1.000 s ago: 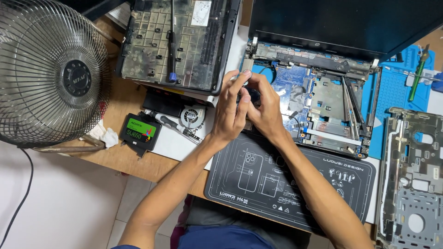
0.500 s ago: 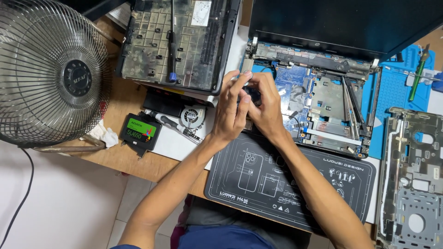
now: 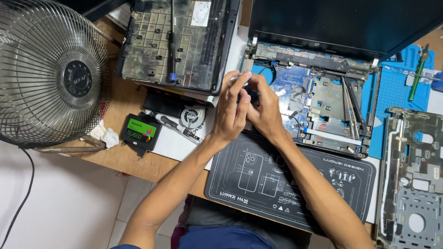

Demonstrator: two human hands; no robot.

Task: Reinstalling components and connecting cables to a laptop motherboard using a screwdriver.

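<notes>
- I see a small dark part [image 3: 251, 96] pinched between both hands, held just above the left edge of the opened laptop base; it is too hidden by fingers to tell its shape.
- My left hand [image 3: 232, 110] is curled tight, fingers closed over the small dark part from the left.
- My right hand [image 3: 264, 108] presses against the left one, fingers folded around the same part.
- The opened laptop base with its bare blue circuit board [image 3: 318, 106] lies right beneath the hands, its dark screen [image 3: 341, 23] tilted back.
- A black printed work mat [image 3: 295, 180] sits under my forearms on the wooden counter [image 3: 124, 157].
- A grey plastic bottom cover [image 3: 180, 41] lies further left with a black screwdriver [image 3: 171, 41] resting in it.
- A small round cooling fan [image 3: 191, 115] and a black drive with a green label [image 3: 140, 131] lie near it.
- A large metal-caged desk fan [image 3: 50, 74] stands far left.
</notes>
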